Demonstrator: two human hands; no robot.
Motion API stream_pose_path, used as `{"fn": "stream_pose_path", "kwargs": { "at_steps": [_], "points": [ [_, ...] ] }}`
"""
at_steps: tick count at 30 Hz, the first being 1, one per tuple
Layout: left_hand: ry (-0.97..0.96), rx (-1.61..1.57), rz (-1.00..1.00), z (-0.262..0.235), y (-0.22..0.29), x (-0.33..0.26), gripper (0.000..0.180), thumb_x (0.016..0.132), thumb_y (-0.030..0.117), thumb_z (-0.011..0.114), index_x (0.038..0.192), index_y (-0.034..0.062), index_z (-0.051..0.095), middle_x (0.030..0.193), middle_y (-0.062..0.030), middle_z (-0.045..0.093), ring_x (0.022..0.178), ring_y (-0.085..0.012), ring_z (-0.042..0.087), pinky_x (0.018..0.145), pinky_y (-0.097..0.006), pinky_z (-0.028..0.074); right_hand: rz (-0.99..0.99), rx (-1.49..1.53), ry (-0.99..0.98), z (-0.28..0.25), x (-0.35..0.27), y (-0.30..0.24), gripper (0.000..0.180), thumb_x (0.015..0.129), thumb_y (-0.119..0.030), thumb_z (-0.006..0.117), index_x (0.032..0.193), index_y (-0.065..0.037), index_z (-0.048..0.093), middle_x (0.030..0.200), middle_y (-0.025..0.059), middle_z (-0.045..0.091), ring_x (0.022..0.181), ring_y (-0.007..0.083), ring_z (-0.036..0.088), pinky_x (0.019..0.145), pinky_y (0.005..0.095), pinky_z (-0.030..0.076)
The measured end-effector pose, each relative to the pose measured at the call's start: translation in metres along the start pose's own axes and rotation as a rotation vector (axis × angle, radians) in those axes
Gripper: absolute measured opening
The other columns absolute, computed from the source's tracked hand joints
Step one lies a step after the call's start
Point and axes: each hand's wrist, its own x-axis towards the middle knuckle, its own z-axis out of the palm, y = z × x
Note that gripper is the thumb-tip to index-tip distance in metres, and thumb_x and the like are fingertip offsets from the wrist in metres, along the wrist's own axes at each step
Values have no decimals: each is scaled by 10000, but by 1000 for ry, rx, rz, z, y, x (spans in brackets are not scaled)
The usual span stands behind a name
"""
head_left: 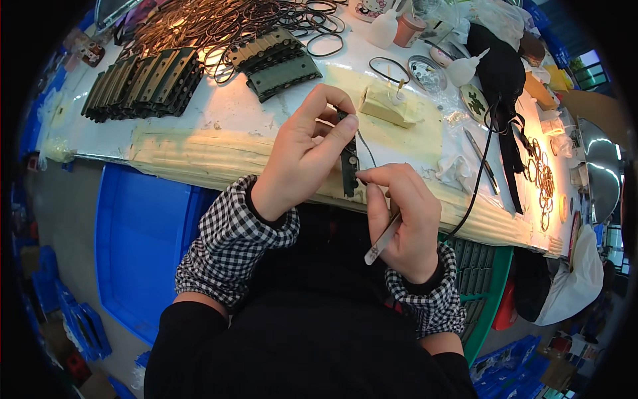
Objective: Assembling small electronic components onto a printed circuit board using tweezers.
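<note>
My left hand (307,151) is raised over the table's near edge, closed in a pinch on a narrow dark green strip-shaped part (349,174) with notched edges. The part hangs tilted nearly upright, its upper end hidden by my fingers. Close to its lower end, my right hand (411,219) pinches a thin black cord (367,147) that loops up toward the part. Tucked in the same right hand is a flat metal tool (380,245), apparently tweezers, its blunt end pointing down and left. The tool's other end is hidden by the fingers.
Stacked dark green parts (143,83) stand at the back left, more (282,70) beside them. Behind lies a heap of black rubber loops (199,33). Ahead is a pale yellow block (389,106); rightward, a pen (482,159) and black cloth (495,70). Below left sits a blue tray (143,233).
</note>
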Motion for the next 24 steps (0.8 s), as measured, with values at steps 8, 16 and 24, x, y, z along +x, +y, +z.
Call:
{"fn": "stream_pose_path", "kwargs": {
  "at_steps": [8,16,24],
  "points": [
    [-26,-83,-58,-5,6,6,141,933,149,617,1044,94,550,908,-30,544,713,-41,564,638,-189,479,-162,-350,-47,-19,7,2,144,769,-53,714,885,-64,629,806,60,574,632,240,549,570,320,434],
    [-61,-149,-207,-9,0,8,158,949,193,605,1068,110,543,898,-10,556,822,-64,575,681,-240,520,-33,-50,131,12,-16,7,200,718,-19,765,895,-102,721,804,25,598,615,176,542,535,296,427],
    [-46,-166,-156,-9,-4,9,194,930,223,639,1070,110,565,888,-27,576,805,-77,595,702,-252,542,101,35,-54,-8,4,1,132,733,-22,765,834,-45,684,780,58,561,640,182,557,542,285,428]
  ]
}}
